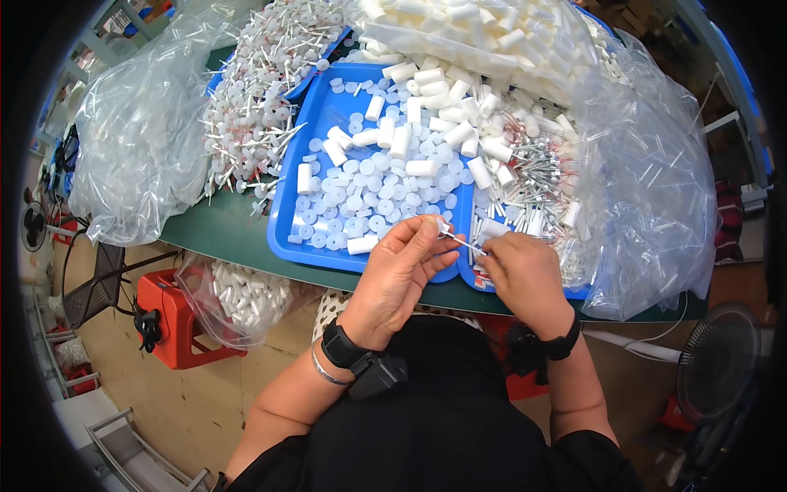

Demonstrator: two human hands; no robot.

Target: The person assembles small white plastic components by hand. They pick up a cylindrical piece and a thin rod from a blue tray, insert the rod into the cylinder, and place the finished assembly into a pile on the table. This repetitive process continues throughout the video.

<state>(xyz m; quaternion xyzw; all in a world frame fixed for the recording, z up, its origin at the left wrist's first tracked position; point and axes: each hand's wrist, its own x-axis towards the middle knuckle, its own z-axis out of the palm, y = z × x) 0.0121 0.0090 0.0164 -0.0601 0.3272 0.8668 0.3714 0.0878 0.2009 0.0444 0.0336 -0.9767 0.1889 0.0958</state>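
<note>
My left hand [403, 266] pinches a small whitish disc [443, 227] between thumb and fingertips, above the front edge of the blue tray [283, 209]. From the disc a thin metal rod [463, 241] runs across to my right hand [525, 271], whose closed fingers grip its other end. Whether the rod passes through the disc is too small to tell. Loose translucent discs [361, 185] fill the tray, with white cylinders [421, 168] scattered among them. Beyond my right hand lies a heap of metal rods [533, 176], some with red parts.
Assembled disc-and-rod pieces [254, 90] pile up at the back left beside a clear plastic bag [143, 139]. A bag of white cylinders [492, 37] lies at the back; another clear bag [648, 180] covers the right side. A red stool [168, 320] stands left, a fan [717, 361] right.
</note>
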